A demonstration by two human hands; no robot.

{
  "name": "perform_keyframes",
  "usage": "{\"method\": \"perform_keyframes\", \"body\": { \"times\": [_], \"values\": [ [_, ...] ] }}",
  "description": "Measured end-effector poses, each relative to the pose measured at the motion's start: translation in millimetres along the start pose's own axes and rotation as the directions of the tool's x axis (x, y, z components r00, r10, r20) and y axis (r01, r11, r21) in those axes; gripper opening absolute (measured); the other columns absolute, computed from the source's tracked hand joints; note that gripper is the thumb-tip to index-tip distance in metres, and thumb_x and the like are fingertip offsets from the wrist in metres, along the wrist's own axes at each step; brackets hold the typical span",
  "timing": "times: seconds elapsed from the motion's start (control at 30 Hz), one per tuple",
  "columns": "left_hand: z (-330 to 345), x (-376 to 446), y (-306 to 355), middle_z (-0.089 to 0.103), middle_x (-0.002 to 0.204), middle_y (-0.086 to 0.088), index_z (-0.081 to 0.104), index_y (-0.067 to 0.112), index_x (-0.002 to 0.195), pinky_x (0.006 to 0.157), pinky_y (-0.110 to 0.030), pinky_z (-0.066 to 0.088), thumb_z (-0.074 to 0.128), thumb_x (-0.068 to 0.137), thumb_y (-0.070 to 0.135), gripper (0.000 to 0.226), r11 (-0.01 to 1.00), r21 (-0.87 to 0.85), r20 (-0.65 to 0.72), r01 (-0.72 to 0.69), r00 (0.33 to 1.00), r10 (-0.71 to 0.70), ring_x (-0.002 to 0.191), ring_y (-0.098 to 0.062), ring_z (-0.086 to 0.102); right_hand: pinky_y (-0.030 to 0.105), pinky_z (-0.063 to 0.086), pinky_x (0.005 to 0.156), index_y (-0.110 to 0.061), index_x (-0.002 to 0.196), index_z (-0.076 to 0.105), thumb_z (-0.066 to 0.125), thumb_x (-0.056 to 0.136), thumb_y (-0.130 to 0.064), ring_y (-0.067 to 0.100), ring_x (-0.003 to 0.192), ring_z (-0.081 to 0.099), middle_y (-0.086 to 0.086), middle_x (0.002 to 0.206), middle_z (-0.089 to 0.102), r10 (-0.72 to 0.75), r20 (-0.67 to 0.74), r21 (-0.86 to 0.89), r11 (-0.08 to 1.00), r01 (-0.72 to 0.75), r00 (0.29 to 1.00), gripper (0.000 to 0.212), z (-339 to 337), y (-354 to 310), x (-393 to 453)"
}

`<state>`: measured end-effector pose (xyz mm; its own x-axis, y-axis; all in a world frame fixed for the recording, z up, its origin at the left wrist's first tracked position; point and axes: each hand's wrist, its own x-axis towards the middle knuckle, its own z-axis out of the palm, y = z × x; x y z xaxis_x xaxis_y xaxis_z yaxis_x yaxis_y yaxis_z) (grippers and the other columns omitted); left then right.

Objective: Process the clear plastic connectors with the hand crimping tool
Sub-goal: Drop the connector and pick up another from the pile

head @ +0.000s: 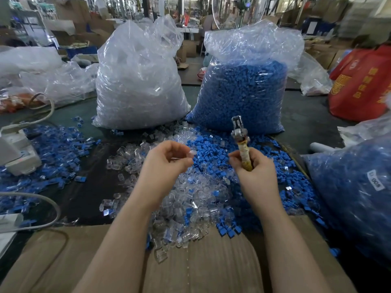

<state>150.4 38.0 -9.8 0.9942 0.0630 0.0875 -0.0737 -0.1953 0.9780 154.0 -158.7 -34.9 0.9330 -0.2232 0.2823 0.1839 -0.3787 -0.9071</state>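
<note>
Clear plastic everywhere, so sort out what matters first; far left sits a white machine with a grey cable looping off it — not part of this step, keep sleeves off it; blue caps lie scattered around it. Behind, a bag of clear connectors stands left of a bag of blue caps, both upright on the dark table.

Left hand: thumb and forefinger pinched on one clear connector, remaining fingers curled under; it's held up above the loose pile of clear connectors, just left of the tool and not yet in it.

Right hand: fingers wrapped round the tape-bound handle of the hand crimping tool, metal head pointing up and away. Can't tell whether the jaws stand apart — too small and blurred.

Judgement on doing it well: the piece is tiny and slippery, so keep the pinch on its rear end, leaving the front free to enter the head; bring connector to tool rather than swinging the tool; seat it square and fully before squeezing — a tilted seat likely cracks the shell. Squeeze once, firm. Main risk: dropping it back into the pile, where it can't be told from unprocessed ones.
</note>
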Motion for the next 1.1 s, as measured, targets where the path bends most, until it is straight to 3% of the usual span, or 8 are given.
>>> {"method": "perform_keyframes", "body": {
  "times": [0.07, 0.23, 0.33, 0.47, 0.6, 0.73, 0.97, 1.1],
  "values": [
    [7.7, -2.0, 1.7, 0.074, 0.087, 0.004, 0.064, 0.021, 0.099, 0.065, -0.014, 0.053, 0.077, 0.081, 0.006, 0.026, 0.999, -0.037, -0.022, -0.017, 1.000, 0.016, 0.075, -0.003, 0.069, 0.012, 0.049, 0.064, -0.028, 0.081, 0.065, 0.070, 0.090, -0.017, 0.003, 0.072, 0.062, -0.015, 0.078, 0.068, -0.038, 0.017, 0.095, 0.995, 0.036, 0.999, 0.015, 6.3, -6.9, -3.9],
    [20.7, -6.7, 4.8, 0.069, 0.082, 0.003, 0.065, 0.023, 0.098, 0.064, -0.018, 0.055, 0.084, 0.073, 0.006, 0.036, 0.996, 0.001, -0.077, -0.093, 0.993, 0.093, 0.064, -0.003, 0.064, 0.017, 0.053, 0.070, -0.024, 0.080, 0.065, 0.071, 0.089, -0.014, 0.004, 0.072, 0.062, -0.003, 0.078, 0.068, -0.042, 0.043, 0.272, 0.962, 0.029, 0.998, 0.015, 15.2, -17.8, -11.0],
    [22.4, -7.3, 5.7, 0.069, 0.080, 0.005, 0.068, 0.023, 0.093, 0.064, -0.020, 0.057, 0.085, 0.072, 0.005, 0.032, 0.989, 0.050, -0.090, -0.142, 0.985, 0.146, 0.067, -0.008, 0.066, 0.015, 0.053, 0.073, -0.024, 0.082, 0.067, 0.070, 0.090, -0.011, 0.007, 0.077, 0.066, -0.006, 0.078, 0.070, -0.047, 0.081, 0.334, 0.942, 0.017, 0.996, 0.016, 17.7, -20.3, -13.3],
    [23.2, -8.7, 6.0, 0.070, 0.082, 0.003, 0.071, 0.024, 0.092, 0.068, -0.027, 0.059, 0.083, 0.073, 0.004, 0.030, 0.981, 0.092, -0.084, -0.170, 0.980, 0.178, 0.074, -0.016, 0.069, 0.016, 0.053, 0.071, -0.025, 0.083, 0.066, 0.069, 0.090, -0.011, 0.009, 0.076, 0.065, -0.003, 0.079, 0.070, -0.089, 0.078, 0.332, 0.941, 0.059, 0.993, 0.016, 19.1, -20.4, -14.8],
    [24.3, -10.5, 7.0, 0.070, 0.079, 0.008, 0.071, 0.028, 0.091, 0.062, -0.018, 0.054, 0.084, 0.073, 0.006, 0.031, 0.977, 0.110, -0.080, -0.180, 0.979, 0.189, 0.069, -0.006, 0.067, 0.015, 0.048, 0.063, -0.025, 0.081, 0.065, 0.070, 0.091, -0.014, -0.001, 0.065, 0.059, -0.011, 0.069, 0.066, -0.109, 0.086, 0.311, 0.947, 0.078, 0.990, 0.015, 20.9, -18.9, -14.8],
    [26.1, -11.3, 7.6, 0.071, 0.084, 0.009, 0.071, 0.028, 0.092, 0.065, -0.026, 0.059, 0.086, 0.073, 0.011, 0.030, 0.972, 0.125, -0.092, -0.201, 0.973, 0.213, 0.069, -0.010, 0.069, 0.033, 0.041, 0.055, -0.014, 0.082, 0.063, 0.070, 0.091, -0.024, 0.013, 0.060, 0.047, 0.010, 0.070, 0.060, -0.117, 0.095, 0.239, 0.967, 0.091, 0.989, 0.015, 22.2, -15.9, -15.4],
    [29.8, -10.6, 5.3, 0.072, 0.083, 0.009, 0.071, 0.028, 0.091, 0.067, -0.033, 0.061, 0.087, 0.072, 0.013, 0.029, 0.962, 0.138, -0.120, -0.235, 0.960, 0.252, 0.071, -0.009, 0.071, 0.027, 0.042, 0.054, -0.011, 0.084, 0.064, 0.071, 0.090, -0.021, 0.011, 0.060, 0.049, 0.006, 0.072, 0.062, -0.134, 0.097, 0.223, 0.969, 0.109, 0.986, 0.013, 22.7, -16.5, -15.6],
    [30.3, -10.6, 4.4, 0.072, 0.082, 0.008, 0.071, 0.027, 0.091, 0.068, -0.027, 0.061, 0.085, 0.072, 0.009, 0.030, 0.966, 0.115, -0.116, -0.233, 0.962, 0.246, 0.072, -0.010, 0.071, 0.034, 0.046, 0.057, -0.010, 0.085, 0.065, 0.070, 0.091, -0.019, 0.020, 0.062, 0.053, 0.007, 0.073, 0.064, -0.126, 0.092, 0.214, 0.971, 0.104, 0.988, 0.011, 22.5, -15.8, -15.5]
  ]
}}
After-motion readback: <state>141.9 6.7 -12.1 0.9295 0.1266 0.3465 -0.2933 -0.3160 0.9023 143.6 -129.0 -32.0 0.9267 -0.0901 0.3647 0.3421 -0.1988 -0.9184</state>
